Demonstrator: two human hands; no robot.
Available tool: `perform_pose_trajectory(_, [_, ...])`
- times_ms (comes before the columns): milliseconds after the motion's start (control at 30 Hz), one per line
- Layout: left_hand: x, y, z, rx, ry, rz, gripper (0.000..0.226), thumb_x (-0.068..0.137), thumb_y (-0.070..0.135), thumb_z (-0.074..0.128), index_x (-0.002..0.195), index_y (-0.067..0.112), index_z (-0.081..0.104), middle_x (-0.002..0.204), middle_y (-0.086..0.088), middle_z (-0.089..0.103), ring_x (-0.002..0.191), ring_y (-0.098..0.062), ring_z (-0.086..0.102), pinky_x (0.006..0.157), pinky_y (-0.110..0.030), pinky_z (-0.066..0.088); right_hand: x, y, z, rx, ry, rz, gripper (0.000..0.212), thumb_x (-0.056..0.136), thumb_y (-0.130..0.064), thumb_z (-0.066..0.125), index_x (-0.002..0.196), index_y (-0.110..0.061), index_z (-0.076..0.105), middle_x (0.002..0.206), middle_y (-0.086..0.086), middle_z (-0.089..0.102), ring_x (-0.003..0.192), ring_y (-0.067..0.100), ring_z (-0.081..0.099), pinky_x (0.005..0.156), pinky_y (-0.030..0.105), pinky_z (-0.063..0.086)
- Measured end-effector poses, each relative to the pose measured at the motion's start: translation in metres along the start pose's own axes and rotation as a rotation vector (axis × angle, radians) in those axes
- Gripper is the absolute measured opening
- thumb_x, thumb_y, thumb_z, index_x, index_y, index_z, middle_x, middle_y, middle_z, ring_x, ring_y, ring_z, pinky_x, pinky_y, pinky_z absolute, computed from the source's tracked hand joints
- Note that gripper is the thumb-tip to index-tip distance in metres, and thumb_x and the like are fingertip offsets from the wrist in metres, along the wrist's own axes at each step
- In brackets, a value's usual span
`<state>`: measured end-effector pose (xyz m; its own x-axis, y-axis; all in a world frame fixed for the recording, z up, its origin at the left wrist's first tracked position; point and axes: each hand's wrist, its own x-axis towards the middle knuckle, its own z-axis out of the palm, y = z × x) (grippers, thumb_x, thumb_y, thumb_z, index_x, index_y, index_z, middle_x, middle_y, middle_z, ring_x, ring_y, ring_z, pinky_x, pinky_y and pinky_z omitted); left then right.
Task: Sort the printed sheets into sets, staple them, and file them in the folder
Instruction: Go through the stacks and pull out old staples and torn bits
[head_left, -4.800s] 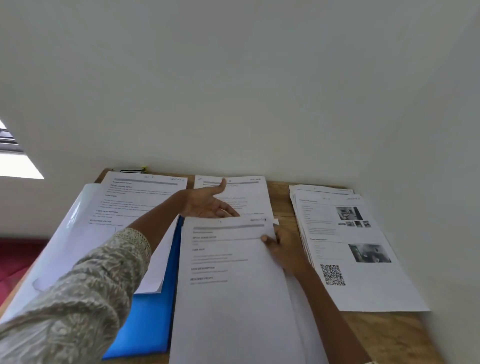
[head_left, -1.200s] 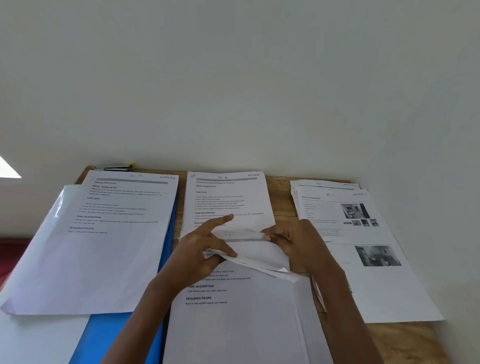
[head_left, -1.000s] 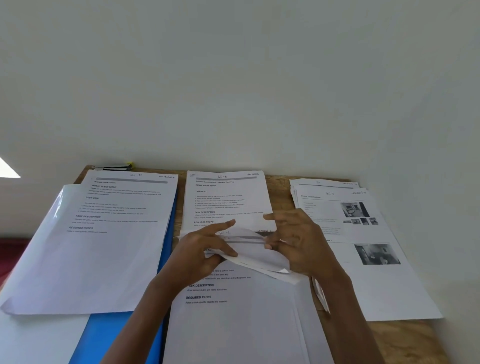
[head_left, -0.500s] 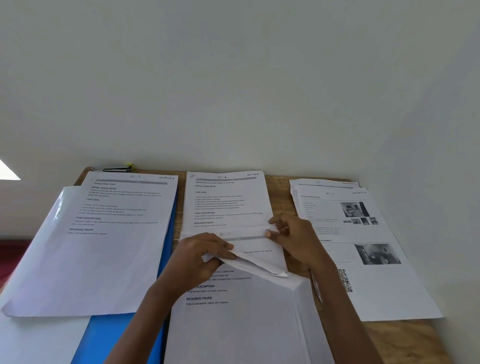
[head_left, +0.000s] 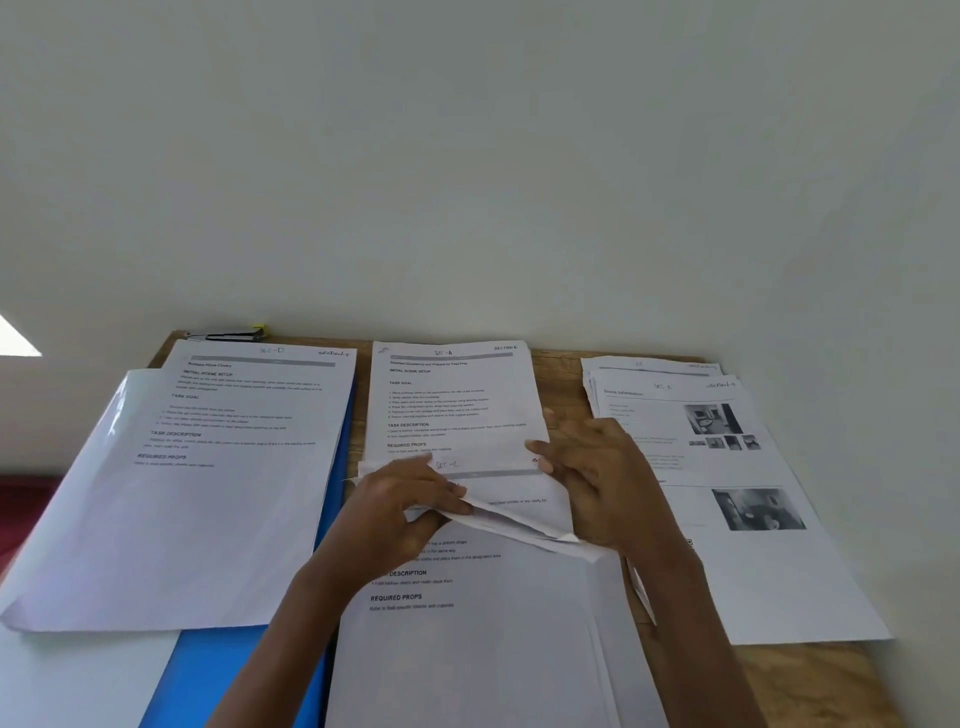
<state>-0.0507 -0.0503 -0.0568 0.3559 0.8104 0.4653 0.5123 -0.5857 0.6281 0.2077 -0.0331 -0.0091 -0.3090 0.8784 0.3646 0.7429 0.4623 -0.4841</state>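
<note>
Paper sheets (head_left: 514, 506) at lower centre are pinched by left hand (head_left: 395, 514); right hand (head_left: 602, 483) grip is blurred, untellable; one sheet should be peeled singly.
</note>
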Motion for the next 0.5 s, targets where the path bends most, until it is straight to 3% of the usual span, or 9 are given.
perform_pose_trajectory(33, [0.0, 0.0, 0.0, 0.006, -0.006, -0.004, 0.041, 0.074, 0.028, 0.073, 0.113, 0.034, 0.062, 0.103, 0.032, 0.062, 0.109, 0.001, 0.058, 0.105, -0.034, 0.045, -0.001, 0.001, -0.001, -0.005, -0.002, -0.054, 0.028, 0.09, -0.041, 0.054, 0.107, -0.029, 0.073, 0.129, -0.013, 0.06, 0.109, 0.01, 0.055, 0.09, 0.023, 0.039])
perform_pose_trajectory(100, [0.0, 0.001, 0.0, -0.009, 0.0, 0.01, 0.031, 0.076, 0.028, 0.072, 0.106, 0.032, 0.069, 0.102, 0.034, 0.061, 0.106, 0.008, 0.059, 0.111, -0.024, 0.035, -0.005, -0.001, -0.003, 0.123, -0.037, -0.05, 0.026, 0.087, -0.043, 0.06, 0.103, -0.029, 0.074, 0.12, -0.019, 0.063, 0.107, 0.004, 0.057, 0.091, 0.016, 0.04])
perform_pose_trajectory(133, [0.001, 0.001, 0.001, -0.018, 0.006, 0.022, 0.023, 0.078, 0.03, 0.069, 0.1, 0.029, 0.073, 0.1, 0.03, 0.064, 0.103, 0.01, 0.059, 0.114, -0.02, 0.027, -0.006, -0.005, -0.006, 0.224, -0.077, 0.001, 0.025, 0.085, -0.042, 0.064, 0.101, -0.026, 0.075, 0.11, -0.021, 0.067, 0.1, 0.001, 0.061, 0.087, 0.011, 0.041])
perform_pose_trajectory(200, [0.002, 0.003, 0.0, -0.023, 0.008, 0.027, 0.02, 0.079, 0.031, 0.065, 0.095, 0.026, 0.075, 0.096, 0.021, 0.07, 0.099, 0.009, 0.061, 0.116, -0.022, 0.017, -0.008, -0.009, -0.012, 0.382, -0.17, 0.078, 0.016, 0.084, -0.02, 0.071, 0.098, -0.013, 0.076, 0.09, -0.016, 0.072, 0.076, -0.004, 0.065, 0.068, 0.005, 0.044])
perform_pose_trajectory(267, [0.002, 0.003, -0.001, -0.028, -0.003, 0.031, 0.02, 0.078, 0.027, 0.069, 0.097, 0.026, 0.074, 0.095, 0.013, 0.073, 0.097, 0.007, 0.062, 0.115, -0.021, 0.023, -0.012, -0.011, -0.016, 0.547, -0.254, 0.128, 0.013, 0.084, 0.002, 0.067, 0.094, 0.003, 0.074, 0.079, -0.016, 0.072, 0.062, -0.005, 0.063, 0.057, 0.004, 0.042])
perform_pose_trajectory(300, [0.003, 0.005, -0.002, -0.032, -0.008, 0.029, 0.021, 0.076, 0.026, 0.072, 0.098, 0.026, 0.073, 0.096, 0.012, 0.073, 0.097, 0.006, 0.062, 0.109, -0.022, 0.036, -0.011, -0.013, -0.018, 0.623, -0.285, 0.136, 0.012, 0.083, 0.005, 0.065, 0.093, 0.007, 0.073, 0.077, -0.017, 0.072, 0.062, -0.004, 0.064, 0.058, 0.005, 0.043])
perform_pose_trajectory(367, [0.005, 0.009, -0.006, -0.037, -0.026, 0.036, 0.022, 0.077, 0.03, 0.07, 0.099, 0.028, 0.072, 0.097, 0.011, 0.073, 0.096, 0.0, 0.064, 0.086, -0.025, 0.056, -0.012, -0.016, -0.021, 0.851, -0.361, 0.179, 0.018, 0.085, -0.01, 0.068, 0.088, 0.008, 0.071, 0.08, -0.013, 0.073, 0.067, 0.004, 0.068, 0.061, 0.011, 0.049])
perform_pose_trajectory(433, [0.005, 0.011, -0.007, -0.048, -0.033, 0.054, 0.025, 0.079, 0.034, 0.064, 0.103, 0.029, 0.068, 0.098, 0.011, 0.073, 0.097, -0.003, 0.065, 0.079, -0.023, 0.057, -0.007, -0.015, -0.017, 0.988, -0.36, 0.325, 0.05, 0.081, -0.045, 0.067, 0.089, 0.004, 0.068, 0.092, -0.001, 0.075, 0.08, 0.02, 0.071, 0.063, 0.019, 0.054])
perform_pose_trajectory(500, [0.004, 0.01, -0.007, -0.065, -0.037, 0.045, 0.028, 0.08, 0.034, 0.064, 0.107, 0.03, 0.065, 0.1, 0.011, 0.072, 0.099, -0.002, 0.064, 0.085, -0.018, 0.054, -0.001, -0.007, -0.008, 0.731, -0.177, 0.459, 0.048, 0.082, -0.054, 0.058, 0.096, -0.01, 0.072, 0.093, -0.001, 0.073, 0.087, 0.025, 0.069, 0.059, 0.011, 0.049])
